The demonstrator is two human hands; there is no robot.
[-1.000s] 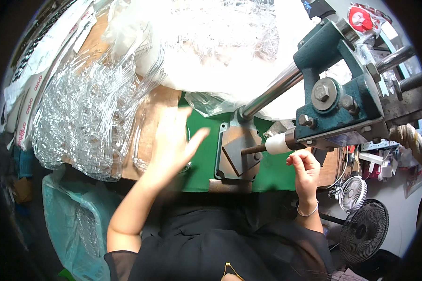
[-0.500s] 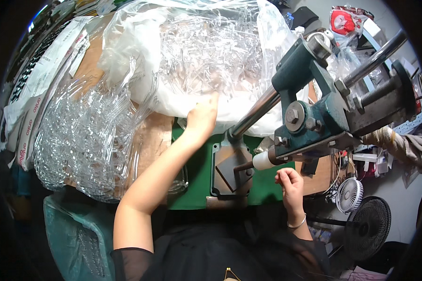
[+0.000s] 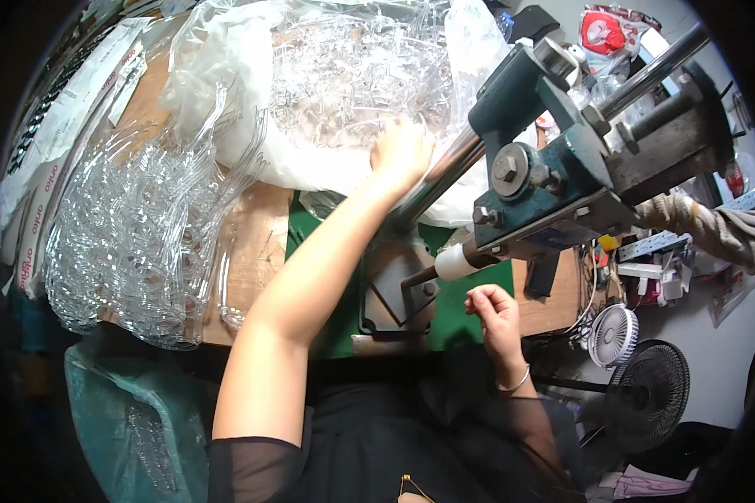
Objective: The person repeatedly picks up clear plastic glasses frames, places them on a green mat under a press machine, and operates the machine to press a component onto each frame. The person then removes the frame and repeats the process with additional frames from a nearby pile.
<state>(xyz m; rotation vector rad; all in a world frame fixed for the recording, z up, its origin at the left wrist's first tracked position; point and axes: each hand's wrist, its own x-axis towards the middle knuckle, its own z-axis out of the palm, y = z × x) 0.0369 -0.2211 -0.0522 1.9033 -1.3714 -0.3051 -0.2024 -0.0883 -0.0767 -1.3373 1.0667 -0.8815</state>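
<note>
My left hand point(image 3: 401, 155) reaches over the near edge of a large translucent plastic bag point(image 3: 306, 163), beside a pile of thin clear plastic pieces point(image 3: 356, 80). Its fingers look curled, and whatever they hold is hidden. To the right of the press base, my right hand point(image 3: 495, 318) hovers with fingers curled and thumb pressed to them; I cannot make out anything between. Between the hands stands a dark green bench press point(image 3: 533, 172) with a steel column. Its rod with a white sleeve point(image 3: 453, 262) points at a dark square plate point(image 3: 392, 295) on the base.
A heap of bent clear plastic pieces point(image 3: 134, 243) lies on the wooden table's left side. A green mat point(image 3: 468, 289) is under the press. A teal bag point(image 3: 101, 419) hangs below left. A dark phone point(image 3: 543, 275), white fan point(image 3: 611, 335) and black fan point(image 3: 650, 390) are at right.
My left hand has moved right and farther away, closer to the press column. My right hand keeps its curled shape. The whole view has shifted slightly.
</note>
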